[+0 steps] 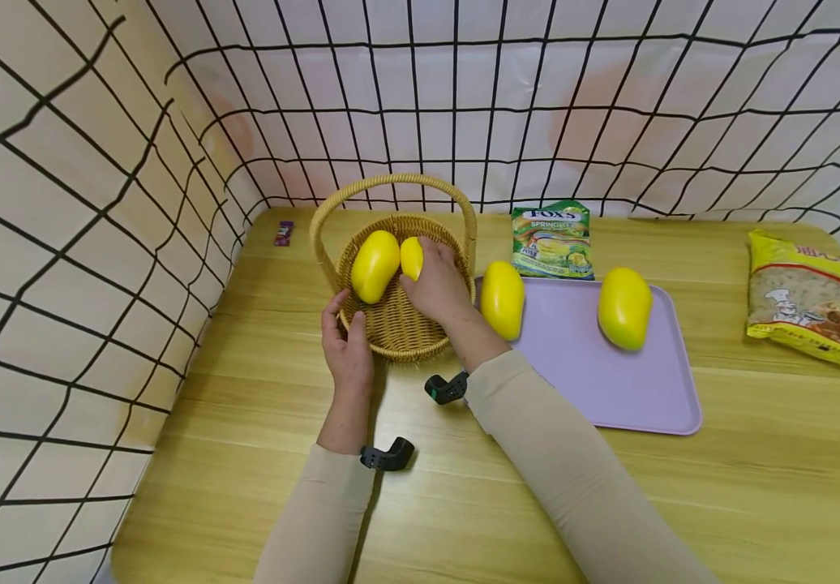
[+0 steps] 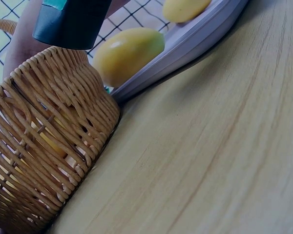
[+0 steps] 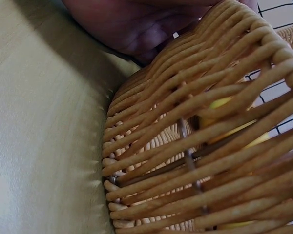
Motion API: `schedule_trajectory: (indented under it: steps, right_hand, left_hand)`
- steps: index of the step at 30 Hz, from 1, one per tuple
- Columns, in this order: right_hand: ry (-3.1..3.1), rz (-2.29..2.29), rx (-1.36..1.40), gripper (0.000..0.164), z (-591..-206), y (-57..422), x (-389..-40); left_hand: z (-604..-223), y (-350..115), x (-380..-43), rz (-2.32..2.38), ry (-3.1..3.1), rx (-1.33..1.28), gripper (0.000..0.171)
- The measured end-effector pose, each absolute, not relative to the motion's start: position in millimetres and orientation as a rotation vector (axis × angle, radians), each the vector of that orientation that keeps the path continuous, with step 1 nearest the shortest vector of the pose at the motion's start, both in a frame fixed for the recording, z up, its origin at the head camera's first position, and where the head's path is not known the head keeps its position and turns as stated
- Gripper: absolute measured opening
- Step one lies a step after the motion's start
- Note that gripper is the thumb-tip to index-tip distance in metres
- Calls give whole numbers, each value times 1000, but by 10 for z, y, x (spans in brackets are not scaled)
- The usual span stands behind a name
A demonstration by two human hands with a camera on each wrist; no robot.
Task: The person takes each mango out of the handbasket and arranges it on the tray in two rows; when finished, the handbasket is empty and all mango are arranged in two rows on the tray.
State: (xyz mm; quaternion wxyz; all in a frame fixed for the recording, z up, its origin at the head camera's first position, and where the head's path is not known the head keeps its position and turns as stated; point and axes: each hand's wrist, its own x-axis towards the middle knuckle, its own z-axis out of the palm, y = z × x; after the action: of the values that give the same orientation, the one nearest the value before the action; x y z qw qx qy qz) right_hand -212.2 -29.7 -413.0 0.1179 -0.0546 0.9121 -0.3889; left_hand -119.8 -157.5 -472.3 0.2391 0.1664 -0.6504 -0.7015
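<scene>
A wicker basket (image 1: 400,324) with an arched handle stands on the table. One yellow mango (image 1: 375,266) lies in its left part. My right hand (image 1: 438,280) reaches inside and grips a second mango (image 1: 411,259), which is partly hidden by the fingers. My left hand (image 1: 349,345) rests against the basket's front left side, thumb and fingers spread along the outer wall. The right wrist view shows that hand (image 3: 141,29) touching the woven side (image 3: 185,126). From the left wrist, the basket wall (image 2: 49,131) hides most of what lies inside.
To the right is a lilac tray (image 1: 580,389), with one mango (image 1: 503,300) on its left edge and another mango (image 1: 624,309) near its right side. A green FOX'S packet (image 1: 552,241) lies behind it. A yellow food bag (image 1: 814,304) sits far right, a small purple packet (image 1: 284,234) back left.
</scene>
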Motion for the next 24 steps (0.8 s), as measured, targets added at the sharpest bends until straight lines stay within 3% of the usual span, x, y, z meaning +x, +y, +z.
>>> schedule_trajectory:
  steps: [24]
  right_hand:
    - [2807,-1458,-264,84,-3869,-204,-1831]
  left_hand:
    - [-4705,-1576,-1196,-1936,-1763,450,39]
